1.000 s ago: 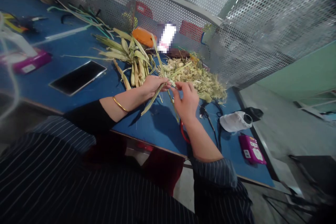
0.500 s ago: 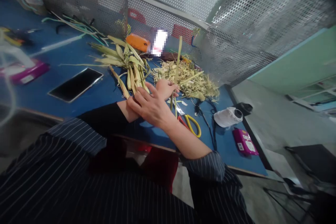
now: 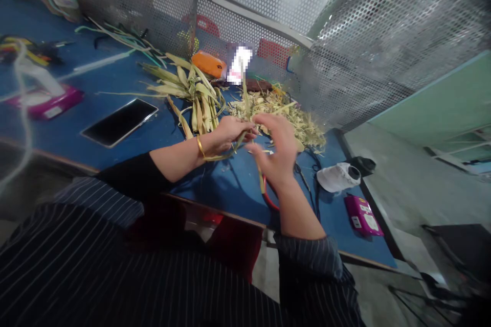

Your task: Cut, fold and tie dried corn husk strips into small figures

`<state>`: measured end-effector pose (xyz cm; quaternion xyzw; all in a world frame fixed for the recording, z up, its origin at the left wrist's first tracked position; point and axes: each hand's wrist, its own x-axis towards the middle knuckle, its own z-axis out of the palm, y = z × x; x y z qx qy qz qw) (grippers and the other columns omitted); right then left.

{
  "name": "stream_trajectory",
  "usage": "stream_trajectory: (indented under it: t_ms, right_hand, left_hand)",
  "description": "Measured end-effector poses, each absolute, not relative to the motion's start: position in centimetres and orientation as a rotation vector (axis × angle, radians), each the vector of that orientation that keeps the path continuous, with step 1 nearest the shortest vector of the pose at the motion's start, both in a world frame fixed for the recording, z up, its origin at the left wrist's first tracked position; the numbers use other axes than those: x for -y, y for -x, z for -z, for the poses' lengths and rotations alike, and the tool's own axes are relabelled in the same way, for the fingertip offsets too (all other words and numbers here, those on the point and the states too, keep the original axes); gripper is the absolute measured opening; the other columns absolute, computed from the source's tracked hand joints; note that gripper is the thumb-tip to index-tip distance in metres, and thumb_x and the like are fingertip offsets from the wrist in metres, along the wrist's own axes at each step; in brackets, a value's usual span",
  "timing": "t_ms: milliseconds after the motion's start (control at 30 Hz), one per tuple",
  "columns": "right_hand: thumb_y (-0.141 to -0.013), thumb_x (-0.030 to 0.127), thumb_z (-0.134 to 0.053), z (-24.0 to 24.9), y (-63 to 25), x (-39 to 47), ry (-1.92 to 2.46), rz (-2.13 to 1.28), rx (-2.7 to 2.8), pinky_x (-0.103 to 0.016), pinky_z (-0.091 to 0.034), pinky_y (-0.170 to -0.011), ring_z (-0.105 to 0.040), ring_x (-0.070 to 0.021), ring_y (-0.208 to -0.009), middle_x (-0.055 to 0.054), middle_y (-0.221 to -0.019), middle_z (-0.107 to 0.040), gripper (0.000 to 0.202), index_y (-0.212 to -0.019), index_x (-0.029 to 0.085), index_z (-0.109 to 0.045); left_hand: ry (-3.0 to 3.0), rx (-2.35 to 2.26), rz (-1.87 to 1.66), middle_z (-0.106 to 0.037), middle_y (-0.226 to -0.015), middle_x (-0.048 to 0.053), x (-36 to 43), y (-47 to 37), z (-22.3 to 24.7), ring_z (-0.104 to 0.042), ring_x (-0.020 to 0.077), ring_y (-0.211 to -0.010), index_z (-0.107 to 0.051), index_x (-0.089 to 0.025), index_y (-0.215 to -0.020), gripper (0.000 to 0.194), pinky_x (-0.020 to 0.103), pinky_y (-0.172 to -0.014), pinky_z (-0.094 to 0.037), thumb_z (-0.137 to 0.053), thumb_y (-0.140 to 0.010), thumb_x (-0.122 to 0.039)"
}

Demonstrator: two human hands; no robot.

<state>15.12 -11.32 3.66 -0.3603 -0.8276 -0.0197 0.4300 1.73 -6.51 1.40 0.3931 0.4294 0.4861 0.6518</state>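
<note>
My left hand pinches some pale green corn husk strips over the blue table. One strip end stands up above the fingers, one curls back below the wrist, and another hangs down toward the table's front. Close on the right, my right hand is raised with thumb and fingers apart, slightly blurred and holding nothing I can see. Behind its wrist lie scissors, of which mostly the red handle shows. A bundle of dried corn husks lies beyond my left hand.
A heap of husk scraps lies at the back, beside an orange packet. A phone rests at left. At right are a white cone-shaped spool and a purple packet. A perforated metal screen borders the table's back.
My right hand has come off my left forearm and swung right, its fingers spreading. The yellow scissor handle is now hidden. A strip now curls under my left wrist.
</note>
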Motion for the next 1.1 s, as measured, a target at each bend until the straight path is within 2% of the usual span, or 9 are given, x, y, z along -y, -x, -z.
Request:
stream_trajectory:
  t_ms: [100, 267, 367, 533, 600, 767, 900, 1000, 1100]
  right_hand:
    - [-0.09, 0.049, -0.05, -2.9, -16.6, 10.3, 1.228, -0.109, 1.685, -0.039, -0.045, -0.087, -0.061, -0.0226, -0.095, -0.008, -0.099, -0.067, 0.033, -0.102, 0.022, -0.063]
    - [-0.089, 0.046, -0.051, -0.2, -15.5, 9.5, 1.342, -0.669, 1.933, -0.027, -0.038, -0.06, -0.051, -0.0129, -0.055, 0.002, -0.056, -0.058, 0.037, -0.063, 0.021, -0.057]
    - [-0.089, 0.045, -0.051, 0.3, -14.6, 10.0, 1.292, -0.808, 1.861, -0.026, -0.037, -0.056, -0.049, -0.0117, -0.05, 0.004, -0.051, -0.054, 0.037, -0.062, 0.021, -0.056]
    - [-0.084, 0.055, -0.054, 0.1, -14.5, 10.4, 1.251, -1.176, 1.633, -0.028, -0.045, -0.056, -0.058, -0.0143, -0.051, 0.001, -0.059, -0.063, 0.037, -0.07, 0.021, -0.058]
    - [-0.085, 0.048, -0.057, 0.3, -14.6, 10.3, 1.277, -1.086, 1.765, -0.027, -0.044, -0.057, -0.057, -0.0134, -0.05, 0.002, -0.056, -0.061, 0.033, -0.066, 0.021, -0.054]
    - [-0.089, 0.032, -0.051, 0.7, -14.9, 10.2, 1.416, -0.39, 2.213, -0.026, -0.034, -0.056, -0.051, -0.0133, -0.053, 0.001, -0.057, -0.06, 0.029, -0.062, 0.022, -0.053]
    - [-0.092, 0.036, -0.049, 0.5, -15.0, 10.5, 1.338, 0.067, 2.234, -0.029, -0.04, -0.065, -0.06, -0.0193, -0.074, -0.007, -0.085, -0.068, 0.023, -0.094, 0.021, -0.066]
    - [-0.092, 0.035, -0.053, 0.3, -14.8, 10.7, 1.063, 0.424, 2.234, -0.035, -0.043, -0.082, -0.059, -0.0233, -0.095, -0.012, -0.104, -0.066, 0.036, -0.122, 0.018, -0.059]
    - [-0.094, 0.024, -0.048, 0.4, -14.3, 10.9, 0.761, 0.58, 2.419, -0.037, -0.04, -0.093, -0.056, -0.0202, -0.096, -0.007, -0.098, -0.067, 0.024, -0.112, 0.021, -0.064]
  left_hand:
    - [-0.866, -0.943, -1.128, -0.071, -0.083, 0.01, 6.3, -0.3, -1.7, -0.061, 0.0083, -0.06, -0.066, -0.011, -0.07, 0.016, 0.023, -0.067, -0.052, -0.065, -0.084, -0.02]
    - [-0.773, -0.943, -1.099, -0.074, -0.089, 0.01, 6.7, 1.5, -1.2, -0.061, 0.0063, -0.057, -0.067, -0.011, -0.076, 0.011, 0.017, -0.055, -0.049, -0.067, -0.082, -0.02]
    - [-0.798, -0.951, -1.101, -0.074, -0.091, 0.009, 6.4, 2.1, -0.8, -0.06, 0.0052, -0.057, -0.07, -0.011, -0.075, 0.014, 0.016, -0.053, -0.048, -0.068, -0.081, -0.024]
    - [-0.843, -0.944, -1.084, -0.073, -0.083, 0.008, 6.2, 1.8, -0.5, -0.058, 0.0052, -0.053, -0.069, -0.01, -0.073, 0.015, 0.017, -0.049, -0.046, -0.07, -0.079, -0.023]
    - [-0.847, -0.934, -1.068, -0.073, -0.084, 0.009, 6.5, 1.5, -0.4, -0.058, 0.0057, -0.052, -0.068, -0.01, -0.073, 0.013, 0.018, -0.048, -0.045, -0.07, -0.079, -0.021]
    - [-0.701, -0.898, -0.971, -0.073, -0.081, 0.007, 7.3, 1.5, -0.8, -0.057, 0.0029, -0.055, -0.071, -0.011, -0.077, 0.014, 0.013, -0.053, -0.046, -0.065, -0.085, -0.021]
    - [-0.663, -0.896, -1.028, -0.073, -0.08, 0.005, 7.3, 1.5, -1.1, -0.061, 0.0052, -0.061, -0.073, -0.013, -0.078, 0.012, 0.015, -0.062, -0.052, -0.068, -0.083, -0.021]
    - [-0.708, -0.914, -1.126, -0.071, -0.072, 0.005, 7.2, 1.2, -0.8, -0.062, 0.0076, -0.06, -0.07, -0.011, -0.07, 0.012, 0.018, -0.061, -0.052, -0.068, -0.08, -0.017]
    - [-0.746, -0.854, -1.09, -0.068, -0.065, 0.004, 7.2, 0.9, -0.2, -0.06, 0.0077, -0.056, -0.067, -0.01, -0.066, 0.011, 0.017, -0.056, -0.048, -0.069, -0.076, -0.015]
